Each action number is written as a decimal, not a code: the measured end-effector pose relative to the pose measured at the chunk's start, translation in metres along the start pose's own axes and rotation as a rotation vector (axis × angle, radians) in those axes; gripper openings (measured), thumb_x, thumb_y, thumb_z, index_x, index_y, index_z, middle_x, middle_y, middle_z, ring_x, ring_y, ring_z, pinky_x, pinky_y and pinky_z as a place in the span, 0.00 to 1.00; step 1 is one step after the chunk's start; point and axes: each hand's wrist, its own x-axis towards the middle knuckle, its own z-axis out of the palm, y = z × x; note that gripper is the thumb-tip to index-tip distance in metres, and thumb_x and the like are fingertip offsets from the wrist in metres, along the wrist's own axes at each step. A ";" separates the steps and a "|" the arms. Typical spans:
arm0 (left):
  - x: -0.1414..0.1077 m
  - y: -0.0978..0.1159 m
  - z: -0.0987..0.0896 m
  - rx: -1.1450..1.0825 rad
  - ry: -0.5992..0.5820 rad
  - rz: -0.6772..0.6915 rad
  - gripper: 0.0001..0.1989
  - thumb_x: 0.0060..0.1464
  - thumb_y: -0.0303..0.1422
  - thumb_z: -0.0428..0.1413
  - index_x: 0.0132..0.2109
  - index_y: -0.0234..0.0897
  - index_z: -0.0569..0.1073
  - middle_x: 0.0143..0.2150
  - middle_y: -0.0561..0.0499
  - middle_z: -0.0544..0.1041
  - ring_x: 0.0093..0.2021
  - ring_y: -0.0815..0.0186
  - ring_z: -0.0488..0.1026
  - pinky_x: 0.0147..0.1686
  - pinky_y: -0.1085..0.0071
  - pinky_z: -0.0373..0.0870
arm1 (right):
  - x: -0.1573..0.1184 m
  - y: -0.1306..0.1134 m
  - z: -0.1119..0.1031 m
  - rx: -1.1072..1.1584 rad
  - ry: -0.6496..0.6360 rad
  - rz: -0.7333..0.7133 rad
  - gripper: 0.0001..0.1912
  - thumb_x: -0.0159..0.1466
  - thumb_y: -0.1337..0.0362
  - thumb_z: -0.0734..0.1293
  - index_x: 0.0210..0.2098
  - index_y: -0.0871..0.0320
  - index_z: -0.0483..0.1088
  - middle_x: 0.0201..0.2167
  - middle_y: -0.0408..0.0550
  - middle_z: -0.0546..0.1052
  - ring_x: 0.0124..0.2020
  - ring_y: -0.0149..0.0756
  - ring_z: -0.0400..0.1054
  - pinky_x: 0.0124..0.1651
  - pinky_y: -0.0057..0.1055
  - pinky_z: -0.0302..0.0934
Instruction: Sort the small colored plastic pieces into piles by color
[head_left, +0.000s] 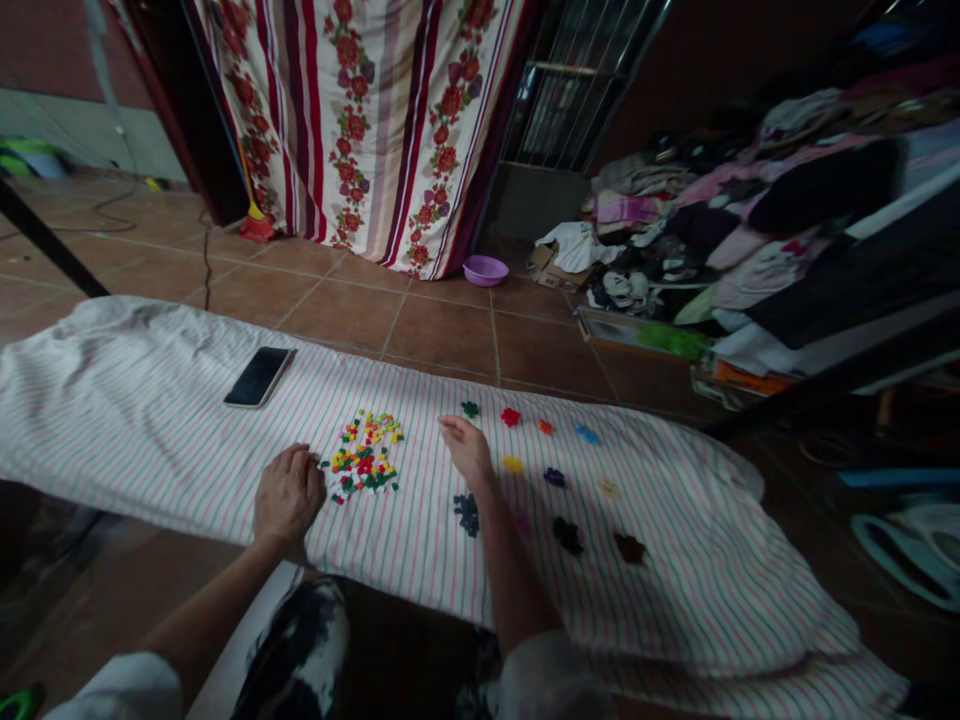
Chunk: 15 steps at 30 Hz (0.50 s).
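My left hand (289,492) rests palm down on the striped cloth, fingers loosely bent, at the left edge of a mixed pile of small coloured pieces (365,460). Past that pile, my right hand (469,452) hovers over the cloth with its fingers pressed together; whatever they may hold is hidden. Around it lie small sorted heaps: dark green pieces (469,409) just beyond the fingertips, red pieces (510,416), orange pieces (545,426), blue pieces (588,434), yellow pieces (513,464) and grey pieces (466,514). My right forearm partly covers a pink heap.
Further right are purple pieces (554,477), cream pieces (607,487), black pieces (568,535) and brown pieces (629,547). A phone (258,377) lies at the left on the striped cloth (697,560). Beyond stand a purple basin (485,270) and heaped clothes (720,220).
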 end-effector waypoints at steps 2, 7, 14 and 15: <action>0.000 0.000 0.000 -0.015 -0.002 -0.005 0.07 0.58 0.32 0.47 0.40 0.38 0.67 0.45 0.43 0.75 0.46 0.57 0.70 0.47 0.61 0.65 | -0.007 -0.009 0.013 -0.041 -0.086 -0.041 0.09 0.58 0.63 0.65 0.36 0.53 0.76 0.35 0.43 0.80 0.37 0.34 0.75 0.44 0.32 0.68; 0.000 0.001 0.000 -0.004 -0.019 -0.024 0.07 0.58 0.32 0.46 0.40 0.37 0.68 0.46 0.42 0.75 0.46 0.56 0.70 0.48 0.60 0.65 | -0.025 -0.026 0.040 -0.216 -0.227 -0.164 0.12 0.61 0.68 0.63 0.38 0.51 0.77 0.39 0.43 0.79 0.40 0.33 0.73 0.48 0.30 0.66; 0.000 0.001 0.000 -0.010 -0.035 -0.029 0.08 0.58 0.32 0.46 0.40 0.37 0.68 0.47 0.41 0.75 0.48 0.56 0.70 0.49 0.59 0.65 | -0.050 -0.044 0.068 -0.388 -0.389 -0.354 0.14 0.64 0.69 0.62 0.40 0.49 0.78 0.42 0.44 0.77 0.45 0.34 0.70 0.51 0.29 0.63; 0.000 0.002 0.000 -0.010 -0.037 -0.032 0.08 0.58 0.32 0.46 0.40 0.37 0.68 0.47 0.41 0.75 0.48 0.56 0.70 0.49 0.59 0.65 | -0.052 -0.047 0.070 -0.423 -0.407 -0.378 0.14 0.64 0.69 0.62 0.40 0.49 0.78 0.42 0.45 0.76 0.46 0.34 0.70 0.52 0.30 0.63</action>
